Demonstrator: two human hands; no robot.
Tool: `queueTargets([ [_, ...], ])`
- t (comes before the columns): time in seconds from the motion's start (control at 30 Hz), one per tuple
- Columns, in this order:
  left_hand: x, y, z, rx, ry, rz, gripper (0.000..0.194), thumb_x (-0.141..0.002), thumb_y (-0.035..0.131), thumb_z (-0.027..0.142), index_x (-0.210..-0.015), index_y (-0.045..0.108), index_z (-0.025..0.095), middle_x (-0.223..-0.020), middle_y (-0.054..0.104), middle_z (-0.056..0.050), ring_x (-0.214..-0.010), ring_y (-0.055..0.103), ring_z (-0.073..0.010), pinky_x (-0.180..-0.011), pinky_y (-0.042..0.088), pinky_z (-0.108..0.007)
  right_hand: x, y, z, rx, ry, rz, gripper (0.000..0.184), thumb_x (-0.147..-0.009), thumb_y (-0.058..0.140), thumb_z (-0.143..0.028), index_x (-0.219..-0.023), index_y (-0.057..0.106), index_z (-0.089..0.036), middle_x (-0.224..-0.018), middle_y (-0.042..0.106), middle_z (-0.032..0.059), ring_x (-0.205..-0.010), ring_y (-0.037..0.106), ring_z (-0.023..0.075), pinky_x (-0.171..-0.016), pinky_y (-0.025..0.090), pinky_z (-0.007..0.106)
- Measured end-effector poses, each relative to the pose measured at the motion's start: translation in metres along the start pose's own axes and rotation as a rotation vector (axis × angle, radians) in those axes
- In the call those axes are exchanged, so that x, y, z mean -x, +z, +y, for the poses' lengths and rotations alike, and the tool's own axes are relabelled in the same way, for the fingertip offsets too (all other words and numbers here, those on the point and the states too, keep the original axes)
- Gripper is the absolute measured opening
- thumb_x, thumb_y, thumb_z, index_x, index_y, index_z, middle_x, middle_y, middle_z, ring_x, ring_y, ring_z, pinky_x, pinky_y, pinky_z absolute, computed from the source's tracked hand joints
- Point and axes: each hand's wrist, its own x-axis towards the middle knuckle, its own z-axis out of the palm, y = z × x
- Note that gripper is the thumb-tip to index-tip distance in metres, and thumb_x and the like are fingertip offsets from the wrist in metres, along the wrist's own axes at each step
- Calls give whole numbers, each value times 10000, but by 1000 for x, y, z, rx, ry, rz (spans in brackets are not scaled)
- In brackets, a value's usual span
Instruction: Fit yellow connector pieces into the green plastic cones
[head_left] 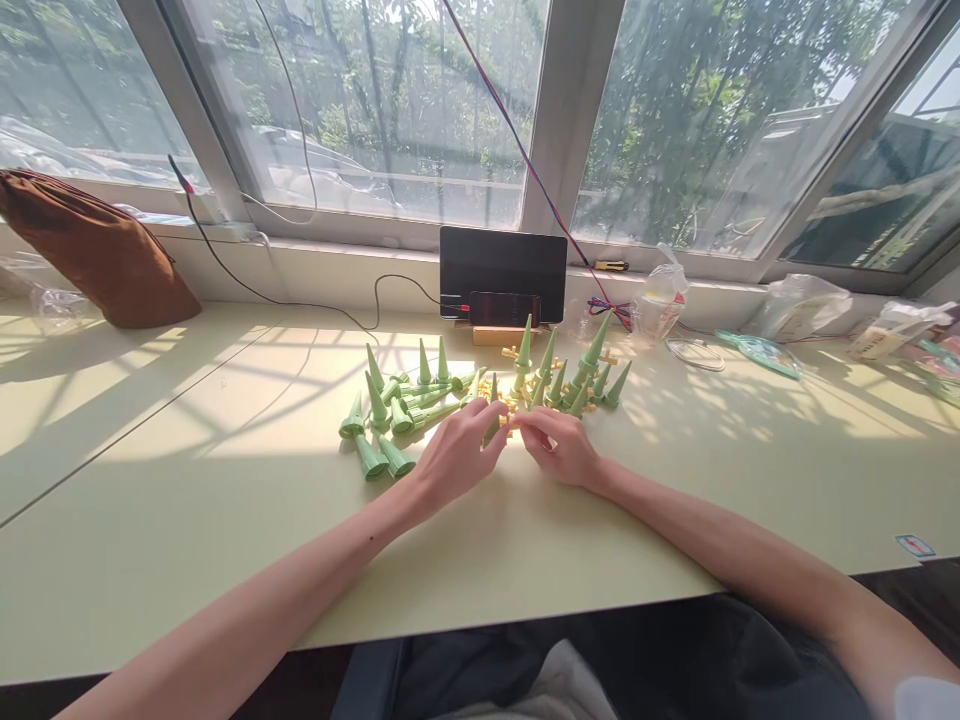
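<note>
My left hand point(461, 445) is closed around a green plastic cone point(493, 392), which stands point up between thumb and fingers. Close by on the right, my right hand point(561, 445) has thumb and index finger pinched together near that cone's lower part. Whatever sits in this pinch is too small to make out, perhaps a yellow piece. Just beyond both hands lies a heap of small yellow pieces point(487, 386). Loose green cones point(371, 458) lie and stand to the left. On the right stand several cones point(592, 350), some with yellow pieces sticking out.
A black tablet point(502, 262) leans at the window, with a phone point(504, 309) before it on a small stand. A brown bag point(97, 250) stands at the left. Plastic bags point(661, 295) and a coiled white cable point(695, 353) lie at the back right. A dark cable point(300, 303) crosses the tabletop.
</note>
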Motion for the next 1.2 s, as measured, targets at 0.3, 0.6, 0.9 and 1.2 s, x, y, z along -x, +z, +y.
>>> queueTargets([
  [0.3,1,0,1,42,-17,34,157,-924,467,224,-994,606,209,-851,590,-22,-576,490,-103,-560,398,-240,-1,1,0,5,24,51,193,-915,441,-171,-980,618,-216,-700,609,15,-527,477,114,-512,422,256],
  [0.6,1,0,1,48,-31,97,153,-918,488,229,-1016,604,209,-868,596,-23,-574,487,-98,-557,402,-237,-1,1,-1,-3,23,109,204,-895,460,-148,-992,631,-200,-679,600,3,-511,467,101,-510,415,237],
  [0.9,2,4,-1,92,-12,70,143,-916,489,214,-1007,600,211,-832,567,-12,-601,494,-101,-552,404,-229,-2,2,-2,12,39,96,166,-906,463,-178,-909,629,-185,-637,574,-6,-506,461,95,-509,405,227],
  [1.2,3,6,-1,110,-7,64,145,-917,493,201,-1016,596,223,-831,560,2,-609,495,-93,-577,426,-230,-1,1,2,-73,53,21,152,-946,463,-184,-998,606,-195,-753,630,27,-618,545,120,-542,424,240],
])
